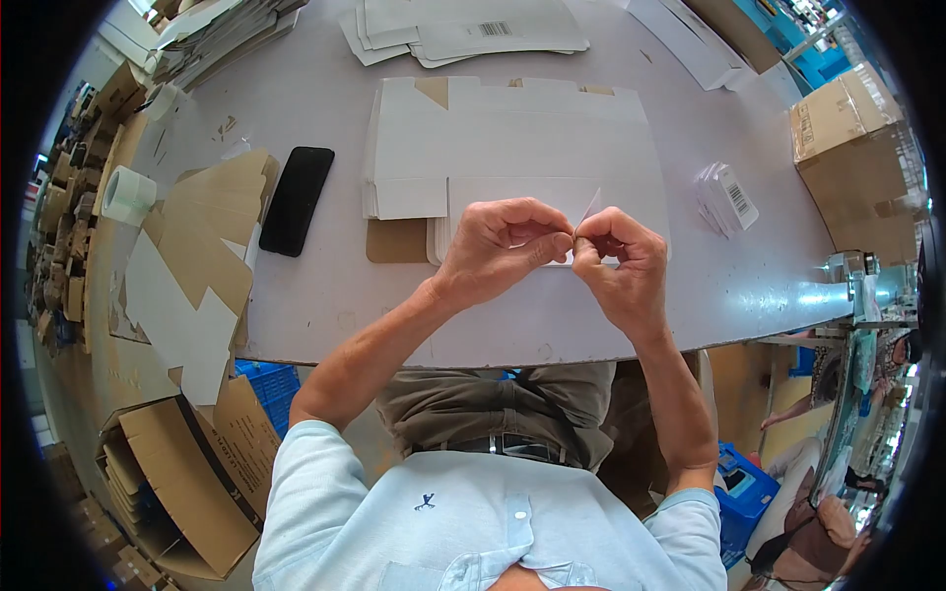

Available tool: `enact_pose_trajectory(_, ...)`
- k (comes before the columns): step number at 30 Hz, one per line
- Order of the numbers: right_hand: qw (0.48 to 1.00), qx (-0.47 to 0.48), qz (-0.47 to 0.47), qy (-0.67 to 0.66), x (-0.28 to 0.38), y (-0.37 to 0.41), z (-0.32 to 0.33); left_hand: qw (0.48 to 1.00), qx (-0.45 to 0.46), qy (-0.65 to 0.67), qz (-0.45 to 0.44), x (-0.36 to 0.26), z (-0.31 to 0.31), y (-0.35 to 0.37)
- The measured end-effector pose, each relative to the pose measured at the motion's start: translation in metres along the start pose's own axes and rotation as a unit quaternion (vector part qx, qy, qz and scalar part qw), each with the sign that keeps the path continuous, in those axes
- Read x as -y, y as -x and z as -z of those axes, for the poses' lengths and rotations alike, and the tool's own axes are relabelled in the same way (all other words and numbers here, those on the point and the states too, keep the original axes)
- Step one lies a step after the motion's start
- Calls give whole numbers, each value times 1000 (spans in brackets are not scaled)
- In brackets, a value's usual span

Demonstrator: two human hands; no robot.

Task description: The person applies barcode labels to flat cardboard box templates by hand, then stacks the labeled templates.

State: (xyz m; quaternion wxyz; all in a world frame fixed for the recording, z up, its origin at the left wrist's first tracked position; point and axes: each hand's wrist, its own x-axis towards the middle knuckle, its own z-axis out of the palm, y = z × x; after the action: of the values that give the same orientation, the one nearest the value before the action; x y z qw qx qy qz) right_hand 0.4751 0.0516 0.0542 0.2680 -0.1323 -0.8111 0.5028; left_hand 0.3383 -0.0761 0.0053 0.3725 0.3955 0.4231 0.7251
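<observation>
Towards the near edge of the table (340, 320), the right hand (623, 261) is pinching a thin slip (591, 204) above flat white cartons (532, 128); the left hand (503, 248) is meeting it, but its grip I cannot tell.

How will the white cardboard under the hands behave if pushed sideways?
The white cardboard will probably feel light for its size, being thin, flat board. It looks fairly stiff: its cut edges run crisp and straight. Layered edges show at its left side, so upper pieces may slip over lower ones.
</observation>
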Motion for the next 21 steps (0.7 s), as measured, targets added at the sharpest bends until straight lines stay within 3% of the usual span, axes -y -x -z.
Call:
enact_pose_trajectory(8, 996, -9, -56, -66, -6, 3, -5, 998, -33, -57, -1, -3, -8, 2)
enact_pose_trajectory(11, 989, -16, -79, -125, -11, 7, -2, 997, -67, 34, 34, -5, -9, 0)
enact_pose_trajectory(13, 963, -52, -123, -234, -10, 14, 2, 994, -84, 50, 46, -7, -7, 1)
enact_pose_trajectory(16, 938, -113, -104, -311, -20, 33, 10, 992, -84, 91, 31, 0, -2, 2)
enact_pose_trajectory(21, 892, -235, -137, -360, -33, 102, 45, 983, -115, 138, 30, 0, -3, 2)
